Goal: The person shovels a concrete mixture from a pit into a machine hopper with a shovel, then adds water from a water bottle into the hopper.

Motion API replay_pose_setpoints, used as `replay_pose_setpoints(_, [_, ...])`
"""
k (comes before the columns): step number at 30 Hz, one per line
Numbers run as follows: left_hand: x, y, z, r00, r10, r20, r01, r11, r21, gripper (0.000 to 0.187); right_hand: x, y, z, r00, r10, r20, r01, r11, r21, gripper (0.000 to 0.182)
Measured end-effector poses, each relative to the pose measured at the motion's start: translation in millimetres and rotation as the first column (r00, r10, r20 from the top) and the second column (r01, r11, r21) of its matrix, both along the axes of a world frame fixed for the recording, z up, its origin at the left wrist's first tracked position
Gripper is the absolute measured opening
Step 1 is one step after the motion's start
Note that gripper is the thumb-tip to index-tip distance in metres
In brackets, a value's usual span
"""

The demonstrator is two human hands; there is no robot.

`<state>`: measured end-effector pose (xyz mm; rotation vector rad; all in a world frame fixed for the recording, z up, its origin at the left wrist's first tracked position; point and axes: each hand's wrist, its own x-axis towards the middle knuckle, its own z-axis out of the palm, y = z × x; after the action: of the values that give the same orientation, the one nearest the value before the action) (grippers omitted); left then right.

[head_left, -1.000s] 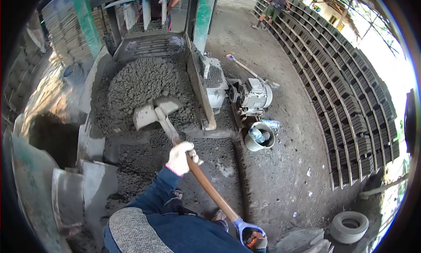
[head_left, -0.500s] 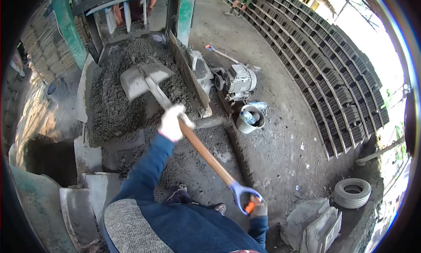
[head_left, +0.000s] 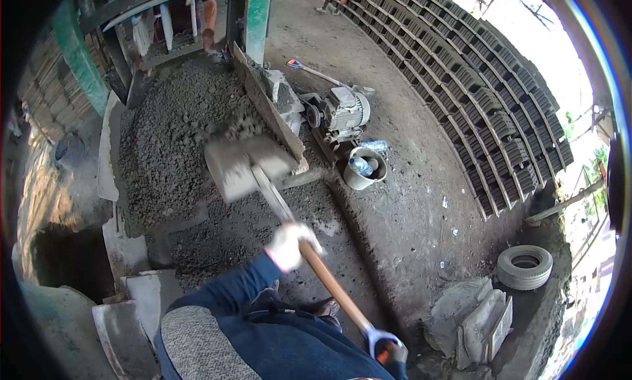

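Observation:
A shovel [head_left: 334,284] runs slantwise across the view, its wide metal blade turned up over the grey mix. My left hand [head_left: 291,246], in a white glove, wraps round the lower shaft near the metal socket. At the other end, my right hand [head_left: 394,351] grips the blue and orange D-handle, partly in shadow. Damp grey mix [head_left: 178,123] lies heaped in a walled trough beyond the blade. Some loose mix shows blurred just past the blade's far edge.
An electric motor [head_left: 347,110] stands right of the trough wall, near a bucket [head_left: 359,179] with plastic bottles. Another shovel [head_left: 316,72] lies behind. Stacked blocks on racks [head_left: 461,103] curve along the right. A tire [head_left: 525,267] lies lower right; a dark pit [head_left: 72,261] opens at left. Other people stand at the back.
The shovel has come back toward me and to the right, away from the heap. Both hands moved down and right with it, still holding on. My view has shifted slightly.

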<state>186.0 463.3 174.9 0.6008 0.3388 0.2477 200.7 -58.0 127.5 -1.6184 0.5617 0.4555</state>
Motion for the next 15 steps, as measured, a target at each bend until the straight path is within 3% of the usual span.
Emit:
replay_pose_setpoints(1, [7.9,43.4,-10.7,0.996,0.074,0.043,-0.071,0.995,-0.076,0.014,3.8,52.3,4.2,0.998,-0.021,-0.057,0.017,0.998,-0.061,0.020])
replay_pose_setpoints(2, [12.6,87.5,-9.6,0.995,0.103,0.009,-0.103,0.994,0.031,0.010,10.2,83.0,-18.2,0.995,-0.042,-0.095,0.052,0.993,0.107,0.018])
replay_pose_setpoints(3, [17.0,131.4,-8.4,0.990,0.135,-0.028,-0.130,0.982,0.139,0.007,11.5,134.2,0.3,0.992,0.110,-0.068,-0.094,0.975,0.201,0.011])
replay_pose_setpoints(4, [19.0,172.1,-0.5,0.979,0.194,-0.067,-0.188,0.978,0.085,0.002,10.3,177.6,6.4,0.986,0.165,0.012,-0.162,0.953,0.255,0.006])
replay_pose_setpoints(5, [19.7,201.5,16.9,0.953,0.272,-0.130,-0.279,0.960,-0.034,0.003,8.9,222.7,14.8,0.973,0.210,0.094,-0.230,0.923,0.308,0.013])
replay_pose_setpoints(8, [33.2,276.9,23.2,0.868,0.474,-0.149,-0.469,0.881,0.067,0.018,3.9,297.8,78.8,0.794,0.455,0.403,-0.551,0.819,0.159,0.019])
replay_pose_setpoints(9, [37.7,289.7,25.0,0.840,0.510,-0.185,-0.506,0.860,0.071,0.019,9.7,294.1,93.2,0.739,0.455,0.497,-0.602,0.777,0.184,0.021])
replay_pose_setpoints(10, [41.1,296.1,32.2,0.806,0.554,-0.209,-0.550,0.831,0.081,0.021,17.6,288.1,106.5,0.669,0.444,0.596,-0.661,0.722,0.204,0.023])
replay_pose_setpoints(11, [33.4,255.8,71.2,0.821,0.558,-0.120,-0.560,0.828,0.019,0.019,30.7,265.3,133.7,0.691,0.442,0.572,-0.624,0.764,0.163,0.022])
replay_pose_setpoints(12, [28.2,220.2,99.2,0.866,0.496,-0.059,-0.500,0.859,-0.115,0.017,34.7,249.0,184.5,0.860,0.248,0.445,-0.450,0.781,0.434,0.028])
replay_pose_setpoints(13, [27.2,187.2,110.0,0.868,0.491,0.073,-0.480,0.868,-0.127,0.029,61.2,210.6,195.1,0.849,0.165,0.502,-0.425,0.778,0.463,0.031])
replay_pose_setpoints(14, [27.0,156.2,113.4,0.893,0.403,0.199,-0.350,0.901,-0.257,0.032,93.4,162.9,206.3,0.696,0.213,0.685,-0.501,0.828,0.252,0.035])
replay_pose_setpoints(15, [28.6,120.4,123.2,0.887,0.398,0.233,-0.312,0.890,-0.331,0.037,101.3,143.1,255.7,0.580,0.285,0.763,-0.488,0.872,0.045,0.043])
